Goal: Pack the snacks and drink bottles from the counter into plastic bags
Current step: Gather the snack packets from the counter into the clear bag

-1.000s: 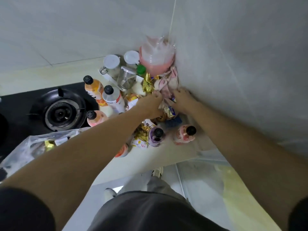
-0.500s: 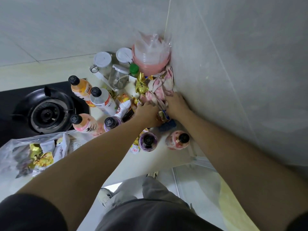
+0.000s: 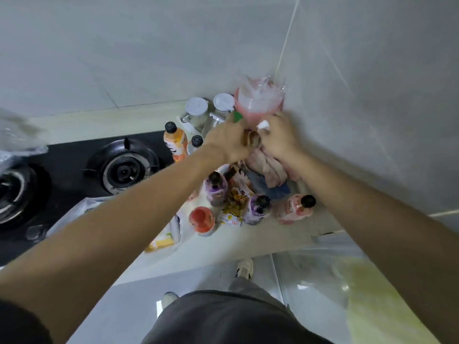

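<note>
Together, left hand (image 3: 229,140) and right hand (image 3: 279,137) clutched pink snack packets (image 3: 267,167) in the counter's back corner; bottles (image 3: 296,209) stood just beneath, liable to topple when brushed by forearms.

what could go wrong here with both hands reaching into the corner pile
The left forearm crosses just above the upright purple bottle, so pulling back may topple it. The red-capped bottle and pink bottle stand near the counter edge and could get knocked off. Both hands gathering loose packets may drop some.
</note>
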`<action>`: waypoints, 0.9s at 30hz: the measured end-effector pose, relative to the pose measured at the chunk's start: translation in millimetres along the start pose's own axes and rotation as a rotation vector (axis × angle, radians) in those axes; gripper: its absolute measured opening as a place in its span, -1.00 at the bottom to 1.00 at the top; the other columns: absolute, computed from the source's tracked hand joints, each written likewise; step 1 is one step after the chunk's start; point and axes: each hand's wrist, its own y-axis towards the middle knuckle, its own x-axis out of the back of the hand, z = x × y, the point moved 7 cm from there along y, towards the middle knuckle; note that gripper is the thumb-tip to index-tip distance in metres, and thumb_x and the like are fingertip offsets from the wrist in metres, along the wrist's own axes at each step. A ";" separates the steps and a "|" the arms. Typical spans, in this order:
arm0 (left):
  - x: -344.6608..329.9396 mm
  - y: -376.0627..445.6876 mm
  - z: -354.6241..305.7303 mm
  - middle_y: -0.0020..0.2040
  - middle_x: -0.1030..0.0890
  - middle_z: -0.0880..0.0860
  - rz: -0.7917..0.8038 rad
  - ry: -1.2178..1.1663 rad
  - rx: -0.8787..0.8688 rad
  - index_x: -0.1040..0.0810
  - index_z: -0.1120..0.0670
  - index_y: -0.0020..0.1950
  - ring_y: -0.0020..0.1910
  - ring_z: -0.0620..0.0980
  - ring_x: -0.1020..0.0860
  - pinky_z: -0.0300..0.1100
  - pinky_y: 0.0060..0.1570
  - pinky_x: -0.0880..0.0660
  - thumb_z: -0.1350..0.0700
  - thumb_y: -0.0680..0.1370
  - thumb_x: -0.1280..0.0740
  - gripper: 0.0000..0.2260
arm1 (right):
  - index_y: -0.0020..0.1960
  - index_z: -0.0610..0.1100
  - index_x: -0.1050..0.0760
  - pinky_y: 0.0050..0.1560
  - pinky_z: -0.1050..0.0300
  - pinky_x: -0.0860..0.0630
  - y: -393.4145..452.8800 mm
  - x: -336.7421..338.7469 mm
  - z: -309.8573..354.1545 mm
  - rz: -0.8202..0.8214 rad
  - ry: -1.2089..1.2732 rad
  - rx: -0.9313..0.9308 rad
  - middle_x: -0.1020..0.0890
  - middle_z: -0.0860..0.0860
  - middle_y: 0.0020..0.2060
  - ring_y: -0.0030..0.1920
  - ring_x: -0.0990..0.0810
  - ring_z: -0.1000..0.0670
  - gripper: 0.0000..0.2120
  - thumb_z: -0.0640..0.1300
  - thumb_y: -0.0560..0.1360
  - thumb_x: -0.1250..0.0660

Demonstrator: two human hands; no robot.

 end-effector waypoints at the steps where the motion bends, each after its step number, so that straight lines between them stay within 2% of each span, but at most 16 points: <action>1: 16.6 -12.1 9.3 0.26 -0.42 0.17 -0.031 0.007 0.008 -0.44 0.09 0.33 0.13 0.27 -0.53 0.03 0.00 -0.49 -0.07 0.46 -0.40 -0.51 | 0.05 -0.18 -0.60 -0.02 -0.03 -0.53 -0.9 4.3 18.0 -0.014 0.012 0.011 -0.57 -0.13 0.03 0.00 -0.57 -0.15 -0.85 -0.21 0.53 -0.30; 4: 59.4 -58.3 49.9 0.16 -0.42 0.15 -0.131 -0.027 0.055 -0.46 0.10 0.26 0.03 0.27 -0.54 0.01 -0.06 -0.47 -0.07 0.49 -0.37 -0.58 | 0.16 -0.19 -0.58 -0.05 0.06 -0.45 -11.0 11.8 82.5 -0.022 0.032 0.084 -0.53 -0.11 0.05 0.00 -0.54 -0.12 -0.80 -0.19 0.57 -0.29; 7: 85.0 -113.6 105.0 0.08 -0.44 0.12 -0.214 -0.069 0.117 -0.45 0.09 0.21 -0.03 0.26 -0.54 0.01 -0.05 -0.48 -0.06 0.50 -0.36 -0.64 | 0.25 -0.15 -0.58 0.02 0.11 -0.43 -23.8 6.0 153.3 -0.031 0.080 0.193 -0.55 -0.12 0.13 0.08 -0.54 -0.07 -0.74 -0.18 0.58 -0.31; 10: 91.4 -173.1 162.6 0.10 -0.47 0.14 -0.255 -0.080 0.192 -0.45 0.09 0.22 -0.02 0.26 -0.55 0.07 0.01 -0.53 -0.05 0.52 -0.34 -0.66 | 0.17 -0.12 -0.60 0.01 0.05 -0.47 -50.1 -22.1 220.5 0.026 0.150 0.284 -0.54 -0.09 0.08 0.03 -0.53 -0.05 -0.80 -0.17 0.56 -0.33; 14: 58.3 -244.6 232.6 0.14 -0.47 0.10 -0.198 -0.085 0.315 -0.44 0.05 0.26 -0.01 0.20 -0.56 0.07 0.04 -0.55 -0.08 0.52 -0.34 -0.63 | 0.06 -0.11 -0.60 -0.01 -0.02 -0.52 -107.4 -92.3 282.9 0.163 0.207 0.362 -0.51 -0.04 -0.02 0.00 -0.55 -0.08 -0.88 -0.18 0.54 -0.34; 17: 12.0 -282.0 271.3 0.11 -0.45 0.08 -0.084 -0.106 0.399 -0.43 0.04 0.26 0.02 0.19 -0.58 0.07 0.04 -0.56 -0.07 0.49 -0.37 -0.60 | 0.03 -0.11 -0.60 -0.12 0.03 -0.48 -148.9 -162.7 295.9 0.325 0.124 0.328 -0.47 0.00 -0.05 -0.05 -0.56 -0.09 -0.91 -0.17 0.55 -0.35; 20: -29.1 -303.7 294.4 0.27 -0.45 0.10 0.025 -0.085 0.462 -0.42 0.04 0.35 0.14 0.17 -0.57 0.01 0.01 -0.53 -0.14 0.49 -0.38 -0.51 | 0.03 -0.07 -0.62 0.00 -0.03 -0.55 -175.3 -217.3 291.0 0.443 0.009 0.249 -0.57 -0.04 0.06 0.12 -0.58 -0.14 -0.89 -0.13 0.53 -0.35; 22: -46.9 -309.9 305.0 0.35 -0.44 0.12 0.043 -0.071 0.475 -0.42 0.05 0.34 0.18 0.19 -0.55 0.02 0.01 -0.53 -0.15 0.50 -0.37 -0.51 | 0.12 -0.02 -0.64 0.14 -0.11 -0.55 -180.7 -238.4 290.7 0.462 -0.049 0.213 -0.61 -0.06 0.14 0.21 -0.56 -0.18 -0.80 -0.10 0.52 -0.35; 24: -57.4 -311.0 313.0 0.34 -0.44 0.12 0.036 -0.062 0.471 -0.42 0.06 0.34 0.22 0.20 -0.52 0.06 0.07 -0.54 -0.12 0.49 -0.39 -0.51 | 0.23 0.02 -0.61 0.21 -0.16 -0.51 -181.0 -245.8 294.5 0.446 -0.073 0.167 -0.59 -0.03 0.22 0.25 -0.55 -0.18 -0.71 -0.09 0.53 -0.34; 27: -59.8 -306.1 316.2 0.35 -0.42 0.13 0.019 -0.010 0.434 -0.40 0.06 0.39 0.35 0.20 -0.38 0.09 0.22 -0.48 -0.11 0.49 -0.38 -0.48 | 0.33 0.00 -0.56 0.21 -0.13 -0.52 -177.4 -241.0 301.2 0.403 -0.055 0.148 -0.51 0.03 0.36 0.30 -0.55 -0.13 -0.67 -0.09 0.58 -0.33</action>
